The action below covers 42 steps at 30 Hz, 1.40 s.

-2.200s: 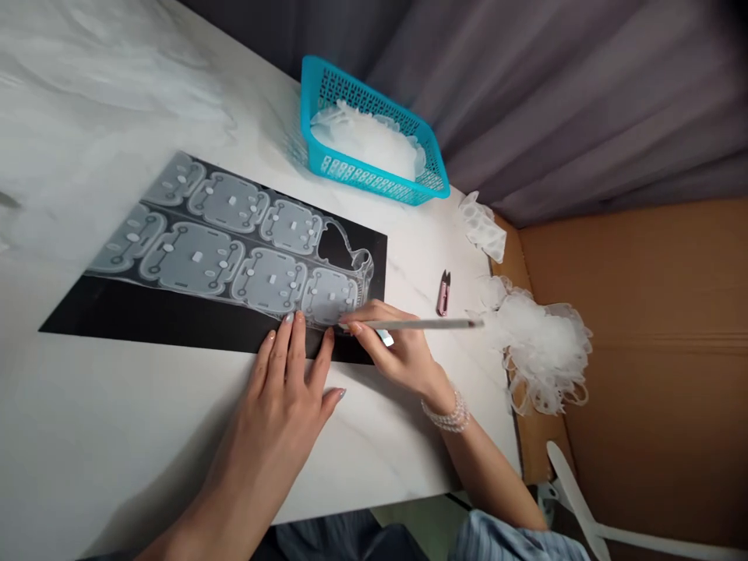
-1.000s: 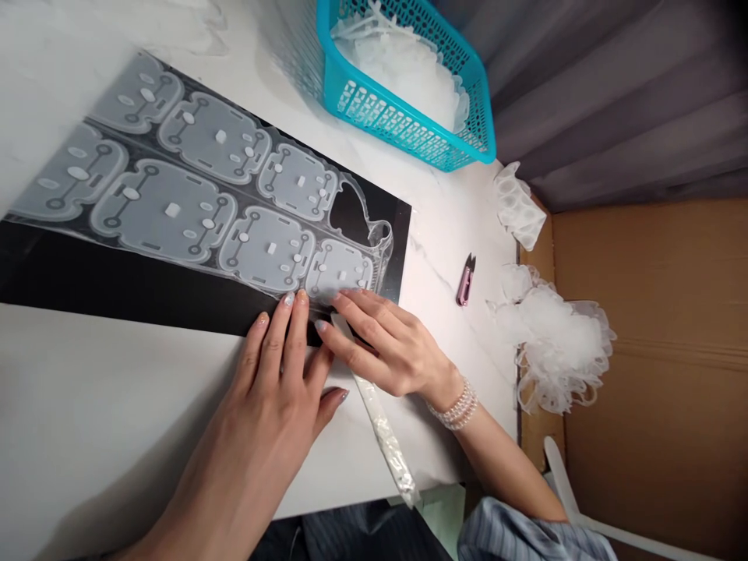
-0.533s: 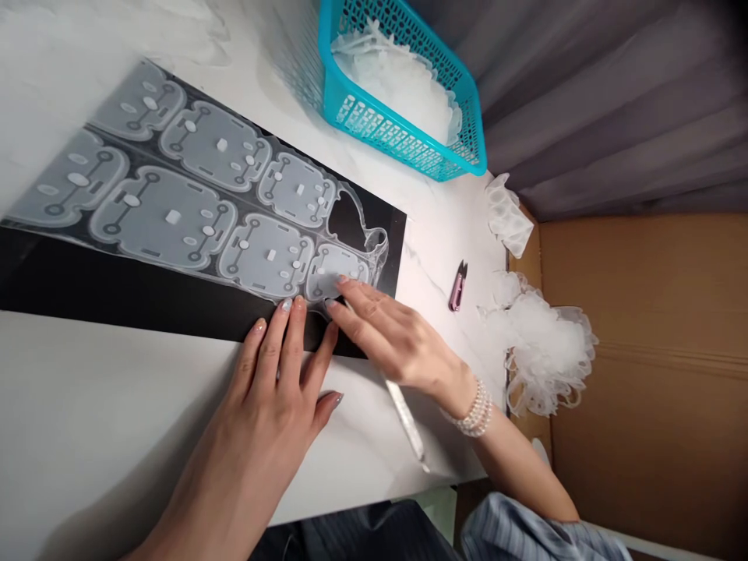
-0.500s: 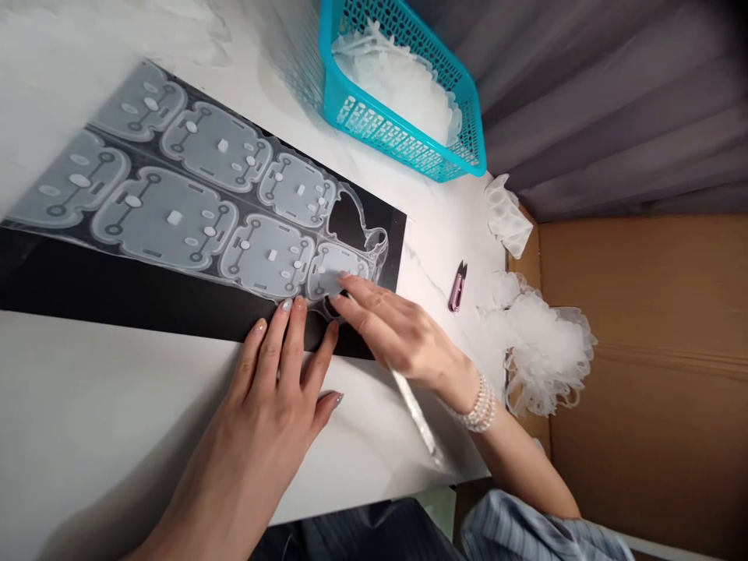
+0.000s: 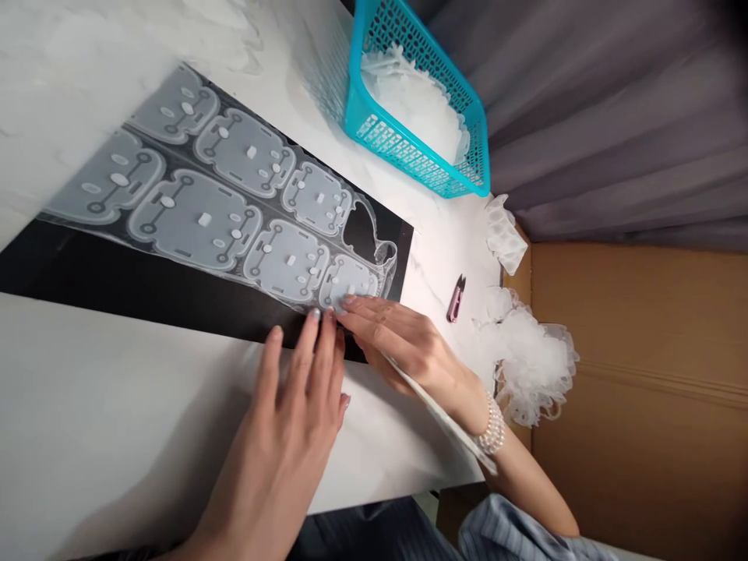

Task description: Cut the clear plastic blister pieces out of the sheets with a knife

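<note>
A black board bears a translucent, rubbery-looking sheet with two rows of moulded, notched plate shapes. My left hand rests with fingers stretched out, its fingertips at the sheet's near edge. Close against them, my right hand reaches the endmost small plate shape with its fingertips. A slim whitish stick-like tool runs back from the right hand past the bracelet; its tip is hidden. What the right fingertips pinch, if anything, cannot be made out. Beyond that shape, a loose strip of sheet curls around a hole.
A turquoise basket of translucent pieces stands at the far side. Small pink-handled snips lie on the white table to the right. Translucent scraps hang over the table edge beside a cardboard box. A grey curtain hangs behind.
My hands have come together at the sheet's near edge, the left moving right. The tool in my right hand has swung toward the wrist. The whole view has shifted slightly.
</note>
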{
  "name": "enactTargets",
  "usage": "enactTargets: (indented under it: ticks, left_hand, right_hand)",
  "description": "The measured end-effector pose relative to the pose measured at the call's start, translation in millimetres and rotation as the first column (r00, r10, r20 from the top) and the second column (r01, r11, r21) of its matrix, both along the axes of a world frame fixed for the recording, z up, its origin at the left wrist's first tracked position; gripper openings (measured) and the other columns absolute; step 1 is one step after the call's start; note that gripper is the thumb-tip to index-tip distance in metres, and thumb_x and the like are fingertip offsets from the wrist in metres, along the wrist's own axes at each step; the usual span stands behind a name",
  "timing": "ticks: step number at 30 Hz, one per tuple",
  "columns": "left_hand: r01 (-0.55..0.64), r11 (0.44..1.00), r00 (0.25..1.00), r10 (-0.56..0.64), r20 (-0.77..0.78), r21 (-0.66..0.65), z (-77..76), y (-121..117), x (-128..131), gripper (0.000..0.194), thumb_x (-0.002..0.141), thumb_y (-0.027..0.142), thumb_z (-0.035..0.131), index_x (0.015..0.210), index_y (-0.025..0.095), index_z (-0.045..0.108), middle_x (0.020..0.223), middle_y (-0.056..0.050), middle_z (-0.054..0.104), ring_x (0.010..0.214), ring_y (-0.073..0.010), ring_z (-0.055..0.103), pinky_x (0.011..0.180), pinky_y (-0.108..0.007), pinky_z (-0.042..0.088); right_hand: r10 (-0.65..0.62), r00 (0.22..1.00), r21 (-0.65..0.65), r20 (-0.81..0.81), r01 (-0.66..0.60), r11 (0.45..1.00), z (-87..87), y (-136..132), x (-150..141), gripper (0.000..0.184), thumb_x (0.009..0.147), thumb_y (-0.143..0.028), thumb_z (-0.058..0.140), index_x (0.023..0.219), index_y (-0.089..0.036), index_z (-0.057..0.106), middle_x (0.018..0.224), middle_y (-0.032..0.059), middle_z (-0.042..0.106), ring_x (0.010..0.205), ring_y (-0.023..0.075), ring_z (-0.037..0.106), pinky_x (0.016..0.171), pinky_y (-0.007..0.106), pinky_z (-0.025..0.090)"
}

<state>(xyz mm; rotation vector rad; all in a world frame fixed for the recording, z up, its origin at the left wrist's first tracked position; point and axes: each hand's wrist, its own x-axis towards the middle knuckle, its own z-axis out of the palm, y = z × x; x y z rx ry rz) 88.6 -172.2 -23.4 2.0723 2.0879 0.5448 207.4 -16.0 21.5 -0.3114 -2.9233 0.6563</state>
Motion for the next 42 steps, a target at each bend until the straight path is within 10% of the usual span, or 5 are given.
enactTargets:
  ticks: [12,19,22,31,42]
  left_hand:
    - [0.067,0.997,0.983,-0.060,-0.176,0.036,-1.6,9,9,0.046,0.100,0.018,0.039,0.134,-0.005,0.059,0.131,-0.026,0.065,0.133,-0.0427,0.053,0.115,-0.069,0.037]
    - [0.047,0.999,0.991,-0.046,-0.127,0.006,-4.9,9,6,0.050,0.100,0.021,0.039,0.142,-0.003,0.052,0.136,-0.026,0.062,0.136,-0.0412,0.051,0.119,-0.066,0.030]
    - [0.084,0.996,0.993,-0.082,-0.081,0.029,-13.3,8,1,0.055,0.100,0.024,0.040,0.148,-0.002,0.044,0.141,-0.026,0.060,0.137,-0.0401,0.050,0.121,-0.066,0.027]
    - [0.024,0.999,1.000,-0.024,-0.010,0.037,-22.3,5,7,0.068,0.100,0.021,0.040,0.157,-0.007,0.013,0.139,-0.028,0.062,0.135,-0.0392,0.053,0.125,-0.063,0.016]
    - [0.086,0.985,0.996,-0.082,-0.029,0.148,-33.5,8,-2,0.065,0.098,0.028,0.043,0.154,-0.005,0.031,0.136,-0.028,0.064,0.128,-0.0404,0.057,0.114,-0.057,0.037]
  right_hand:
    - [0.072,0.995,0.110,0.075,-0.080,0.991,-2.8,-5,5,0.033,0.103,-0.011,0.044,0.133,-0.005,0.057,0.137,0.0216,0.065,0.139,0.0245,0.053,0.115,0.046,0.050]
    - [-0.026,0.996,-0.196,0.086,0.042,0.980,13.4,11,1,0.033,0.103,-0.012,0.045,0.131,-0.014,0.062,0.131,0.0140,0.070,0.125,0.0195,0.066,0.104,0.034,0.058]
    - [-0.182,0.982,-0.421,0.053,0.187,0.888,17.4,43,0,0.023,0.102,-0.021,0.053,0.117,-0.017,0.071,0.114,0.0077,0.077,0.102,0.0179,0.077,0.090,0.030,0.064]
    - [-0.620,0.776,-0.878,0.115,0.371,0.302,-6.3,129,30,0.031,0.086,-0.041,0.077,0.105,-0.019,0.066,0.087,0.0008,0.079,0.084,0.0184,0.080,0.080,0.029,0.066]
    - [-0.597,0.799,-0.854,0.079,0.362,0.373,15.8,124,33,0.027,0.089,-0.038,0.073,0.108,-0.020,0.067,0.087,0.0020,0.079,0.082,0.0186,0.079,0.079,0.031,0.066]
